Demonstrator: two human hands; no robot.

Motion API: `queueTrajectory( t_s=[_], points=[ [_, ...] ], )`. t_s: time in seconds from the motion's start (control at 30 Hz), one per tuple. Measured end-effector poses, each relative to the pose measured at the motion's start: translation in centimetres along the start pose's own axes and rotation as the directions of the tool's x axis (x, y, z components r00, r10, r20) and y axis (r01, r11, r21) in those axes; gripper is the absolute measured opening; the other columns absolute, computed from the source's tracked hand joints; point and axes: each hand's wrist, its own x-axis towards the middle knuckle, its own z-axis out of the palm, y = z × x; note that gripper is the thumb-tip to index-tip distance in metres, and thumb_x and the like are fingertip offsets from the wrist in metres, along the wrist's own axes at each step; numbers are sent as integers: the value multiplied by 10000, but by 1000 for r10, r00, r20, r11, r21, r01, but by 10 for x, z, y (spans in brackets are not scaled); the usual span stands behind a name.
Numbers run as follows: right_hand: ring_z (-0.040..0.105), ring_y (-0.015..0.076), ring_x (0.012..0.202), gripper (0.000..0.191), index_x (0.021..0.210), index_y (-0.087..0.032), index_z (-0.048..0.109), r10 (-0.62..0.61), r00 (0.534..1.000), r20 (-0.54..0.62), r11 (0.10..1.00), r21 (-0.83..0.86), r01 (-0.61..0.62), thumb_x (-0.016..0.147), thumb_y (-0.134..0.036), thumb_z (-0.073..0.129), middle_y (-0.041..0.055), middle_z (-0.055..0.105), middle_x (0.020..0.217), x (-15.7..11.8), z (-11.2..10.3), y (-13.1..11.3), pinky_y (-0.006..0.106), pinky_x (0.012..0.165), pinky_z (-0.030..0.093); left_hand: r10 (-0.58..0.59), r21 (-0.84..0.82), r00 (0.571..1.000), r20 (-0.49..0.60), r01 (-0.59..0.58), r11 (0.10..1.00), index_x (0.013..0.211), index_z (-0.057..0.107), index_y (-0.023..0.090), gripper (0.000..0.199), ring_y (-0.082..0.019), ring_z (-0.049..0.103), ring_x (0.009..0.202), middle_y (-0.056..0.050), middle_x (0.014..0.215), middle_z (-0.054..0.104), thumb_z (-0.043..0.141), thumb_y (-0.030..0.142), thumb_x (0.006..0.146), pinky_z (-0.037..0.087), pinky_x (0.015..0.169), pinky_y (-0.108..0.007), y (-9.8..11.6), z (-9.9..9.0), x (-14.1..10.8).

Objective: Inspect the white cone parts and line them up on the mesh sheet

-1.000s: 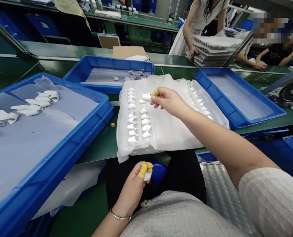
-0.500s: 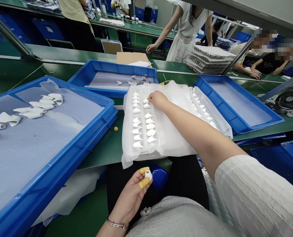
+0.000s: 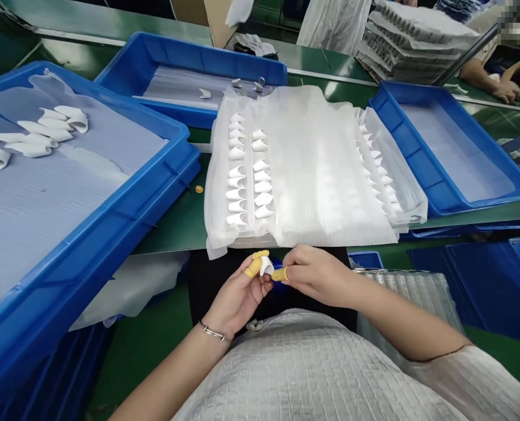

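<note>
Above my lap, my left hand (image 3: 237, 298) pinches a small white hollow piece (image 3: 266, 266) between fingers in yellow finger cots. My right hand (image 3: 319, 275) meets it from the right, fingers closed, its yellow-covered fingertip at the piece's open end. The right thumb tip and anything pinched there are hard to make out. Just beyond both hands lies a tray lined with thin white sheet (image 3: 312, 175). Curved white pieces (image 3: 263, 187) stand in rows along its left side, and more rows show through at the right.
At the left, a stacked blue tray (image 3: 172, 158) holds loose white pieces (image 3: 51, 131). Behind the lined tray is another blue tray (image 3: 189, 58) with a few small pieces. A third blue tray (image 3: 422, 169) stands at the right. A co-worker's hands (image 3: 503, 88) rest on the far bench.
My right hand has come back from the left rows of the lined tray to the white piece in my left hand. The view has tipped downward.
</note>
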Motion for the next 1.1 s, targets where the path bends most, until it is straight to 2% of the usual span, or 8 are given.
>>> queueTrajectory(
  t_s=[0.1, 0.2, 0.33, 0.47, 0.73, 0.83, 0.97, 1.1],
  points=[
    [537, 208, 810, 205, 879, -203, 648, 98, 990, -106, 991, -83, -107, 986, -237, 476, 90, 632, 944, -14, 27, 17, 348, 683, 435, -58, 109, 998, 38, 54, 993, 1003, 637, 205, 214, -88, 562, 698, 3, 818, 589, 697, 341, 849, 492, 657, -210, -6, 10, 1],
    [551, 197, 803, 208, 854, -199, 640, 239, 949, -207, 963, 174, -204, 984, -299, 512, 69, 629, 868, -21, 31, 23, 345, 734, 442, -57, 311, 996, 66, 34, 950, 934, 623, 173, 298, -95, 523, 642, -5, 768, 572, 614, 467, 889, 445, 597, -224, -11, 16, 0],
    [522, 152, 675, 327, 771, -180, 588, 524, 850, -62, 628, 702, -336, 950, -451, 550, 11, 558, 718, -27, 25, 26, 284, 636, 417, 149, 571, 977, 154, -211, 793, 1204, 547, 219, 440, -112, 541, 720, -8, 903, 595, 692, 399, 829, 459, 677, -262, -17, 21, -2],
    [470, 122, 620, 365, 770, -167, 564, 533, 841, 89, 390, 856, -338, 902, -506, 592, -20, 515, 669, -28, 30, 27, 255, 592, 371, 249, 804, 943, 223, -322, 500, 1227, 537, 241, 484, -131, 557, 751, 3, 895, 604, 712, 229, 775, 480, 717, -298, -19, 23, -3],
    [375, 107, 592, 430, 717, -200, 447, 647, 762, -23, 546, 711, -442, 763, -500, 751, -52, 430, 663, -22, 41, 11, 226, 503, 283, 346, 914, 851, 394, -403, -51, 914, 601, 194, 143, -178, 606, 718, -23, 831, 657, 652, 308, 844, 482, 609, -307, -11, 30, -7],
    [431, 107, 546, 419, 682, -195, 455, 632, 775, 14, 457, 800, -388, 904, -533, 566, -43, 465, 600, -21, 39, 13, 234, 505, 332, 306, 899, 851, 426, -437, -36, 874, 598, 201, 143, -174, 617, 702, -16, 806, 662, 652, 331, 854, 503, 610, -305, -11, 30, -8],
    [469, 96, 472, 424, 687, -190, 486, 686, 719, 108, 244, 897, -367, 921, -542, 519, -47, 488, 550, -21, 37, 22, 221, 464, 341, 285, 910, 882, 376, -410, 66, 910, 598, 205, 136, -180, 642, 754, -25, 875, 671, 651, 318, 855, 538, 649, -313, -13, 26, -9],
    [491, 95, 504, 424, 731, -176, 529, 679, 729, 85, 239, 913, -329, 913, -559, 532, -37, 517, 590, -26, 37, 27, 216, 482, 365, 286, 926, 901, 328, -366, 90, 938, 597, 197, 188, -191, 641, 777, -32, 879, 660, 650, 358, 857, 539, 665, -331, -12, 24, -10]
  ],
)
